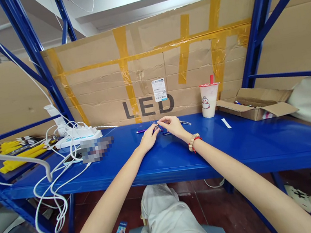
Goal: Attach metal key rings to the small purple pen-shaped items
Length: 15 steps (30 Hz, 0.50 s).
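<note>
Both hands meet over the blue tabletop [117,170], fingertips close together. My left hand [149,138] is closed in a pinch around something small and dark. My right hand [174,126], with a beaded bracelet at its wrist, pinches at the same spot from the other side. What lies between the fingers is too small and covered to name. A thin purple, pen-like piece [141,131] shows just left of my left hand. Past my right hand lies a small silver clip-shaped piece [186,122]. Something small and dark blue [166,133] sits beneath the right fingers.
At the right stand a cup with a red straw [210,99] and an open cardboard box [256,105]; a white paper strip [226,123] lies before them. White cables and a power strip [87,136] crowd the left. A taped cardboard panel [102,85] closes the back.
</note>
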### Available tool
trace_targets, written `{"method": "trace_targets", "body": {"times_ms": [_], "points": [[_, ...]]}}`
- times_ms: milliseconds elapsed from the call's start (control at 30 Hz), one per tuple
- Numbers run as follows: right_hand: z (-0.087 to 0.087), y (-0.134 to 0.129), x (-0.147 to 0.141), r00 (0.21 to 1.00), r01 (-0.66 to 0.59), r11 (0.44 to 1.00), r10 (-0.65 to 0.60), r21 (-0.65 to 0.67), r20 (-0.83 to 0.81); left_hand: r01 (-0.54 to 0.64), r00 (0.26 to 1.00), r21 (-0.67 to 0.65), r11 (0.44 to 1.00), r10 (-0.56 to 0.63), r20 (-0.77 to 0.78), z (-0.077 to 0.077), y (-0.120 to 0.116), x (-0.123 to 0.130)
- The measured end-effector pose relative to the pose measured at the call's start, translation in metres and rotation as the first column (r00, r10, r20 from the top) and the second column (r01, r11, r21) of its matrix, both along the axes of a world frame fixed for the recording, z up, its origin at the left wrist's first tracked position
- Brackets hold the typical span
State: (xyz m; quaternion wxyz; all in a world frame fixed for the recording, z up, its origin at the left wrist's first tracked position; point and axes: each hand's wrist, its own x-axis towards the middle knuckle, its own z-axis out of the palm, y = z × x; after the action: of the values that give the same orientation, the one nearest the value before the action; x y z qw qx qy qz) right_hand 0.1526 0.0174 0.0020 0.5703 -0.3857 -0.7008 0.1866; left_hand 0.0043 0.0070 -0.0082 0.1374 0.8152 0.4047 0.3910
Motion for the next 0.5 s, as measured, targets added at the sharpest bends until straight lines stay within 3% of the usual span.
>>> {"method": "trace_targets", "body": {"times_ms": [500], "points": [[-0.0008, 0.0010, 0.0014, 0.988, -0.157, 0.987, 0.157, -0.028, 0.005, -0.012, 1.000, -0.031, 0.999, 0.013, 0.017, -0.0031, 0.0036, -0.0015]]}}
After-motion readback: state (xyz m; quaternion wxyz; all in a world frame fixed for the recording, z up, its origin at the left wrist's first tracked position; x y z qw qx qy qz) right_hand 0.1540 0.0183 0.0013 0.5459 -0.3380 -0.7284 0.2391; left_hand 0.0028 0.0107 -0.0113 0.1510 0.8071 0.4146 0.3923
